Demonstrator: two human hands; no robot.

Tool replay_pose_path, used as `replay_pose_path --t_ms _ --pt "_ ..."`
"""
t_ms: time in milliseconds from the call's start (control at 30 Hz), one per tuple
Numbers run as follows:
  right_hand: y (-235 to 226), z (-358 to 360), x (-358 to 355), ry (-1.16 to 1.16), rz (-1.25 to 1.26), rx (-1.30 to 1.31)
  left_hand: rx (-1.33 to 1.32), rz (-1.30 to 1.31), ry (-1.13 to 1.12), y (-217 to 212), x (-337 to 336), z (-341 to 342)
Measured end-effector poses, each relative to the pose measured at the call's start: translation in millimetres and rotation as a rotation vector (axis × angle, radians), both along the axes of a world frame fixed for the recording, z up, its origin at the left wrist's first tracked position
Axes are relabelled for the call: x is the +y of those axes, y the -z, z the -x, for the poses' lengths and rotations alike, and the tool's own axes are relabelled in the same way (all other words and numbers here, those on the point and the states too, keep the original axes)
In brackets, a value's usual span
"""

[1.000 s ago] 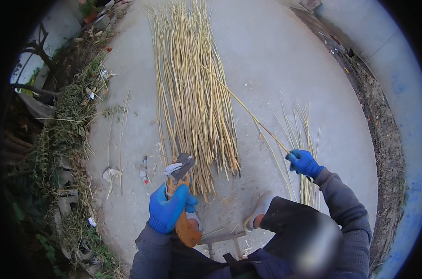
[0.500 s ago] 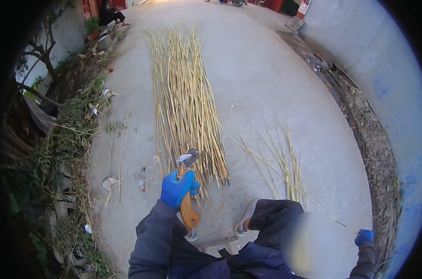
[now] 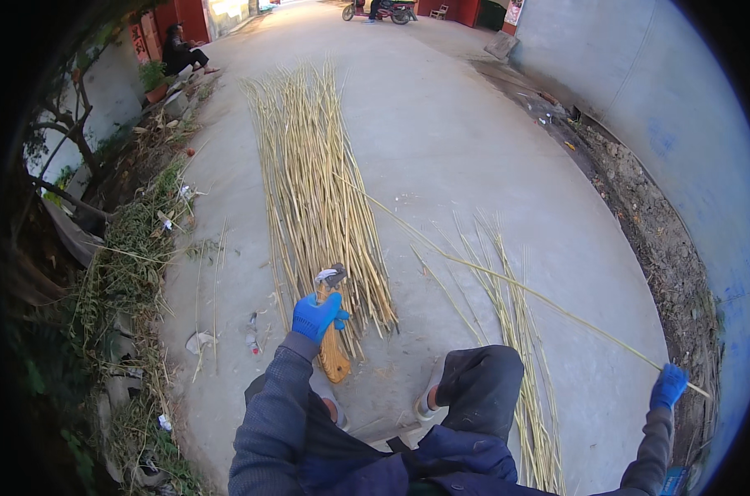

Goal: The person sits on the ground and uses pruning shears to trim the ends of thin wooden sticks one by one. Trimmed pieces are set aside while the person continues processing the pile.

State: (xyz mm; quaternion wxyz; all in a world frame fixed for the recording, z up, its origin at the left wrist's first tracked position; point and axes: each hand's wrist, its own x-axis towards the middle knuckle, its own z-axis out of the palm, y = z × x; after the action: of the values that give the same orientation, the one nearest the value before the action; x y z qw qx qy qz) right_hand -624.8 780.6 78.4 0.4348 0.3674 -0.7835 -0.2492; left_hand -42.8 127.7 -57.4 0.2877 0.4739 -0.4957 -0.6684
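In my left hand (image 3: 315,317), gloved in blue, is a tool with a broad tan wooden handle (image 3: 334,364) and a short grey metal head (image 3: 331,275); its exact kind I cannot make out. My fingers wrap round it above the near end of a large pile of long pale stalks (image 3: 321,198). Far out to the right, my right hand (image 3: 668,385), also gloved in blue, grips one long thin stalk (image 3: 557,307) close to its thick end. That stalk slants up and left, its thin tip over the large pile.
A smaller pile of stalks (image 3: 530,388) lies beside my right knee. Dry weeds and litter (image 3: 127,273) border the left side, and a wall (image 3: 640,83) runs along the right. Farther off are a seated person (image 3: 185,54) and a parked three-wheeler (image 3: 381,11).
My right hand has risen and moved slightly right, and the stalk in it now lies higher, its tip farther left. The view has tilted up a little. My left hand keeps its hold.
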Motion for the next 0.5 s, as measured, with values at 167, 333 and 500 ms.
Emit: replay_pose_path --t_ms 167,333,500 --pt "-78 -116 300 0.731 0.516 0.143 -0.023 -0.009 0.022 18 -9 13" --pt "19 -293 402 1.273 0.834 -0.436 -0.039 -0.041 -0.014 35 -16 32" --pt "92 -351 411 1.358 0.965 -0.770 -0.051 -0.074 -0.043 51 -24 35"
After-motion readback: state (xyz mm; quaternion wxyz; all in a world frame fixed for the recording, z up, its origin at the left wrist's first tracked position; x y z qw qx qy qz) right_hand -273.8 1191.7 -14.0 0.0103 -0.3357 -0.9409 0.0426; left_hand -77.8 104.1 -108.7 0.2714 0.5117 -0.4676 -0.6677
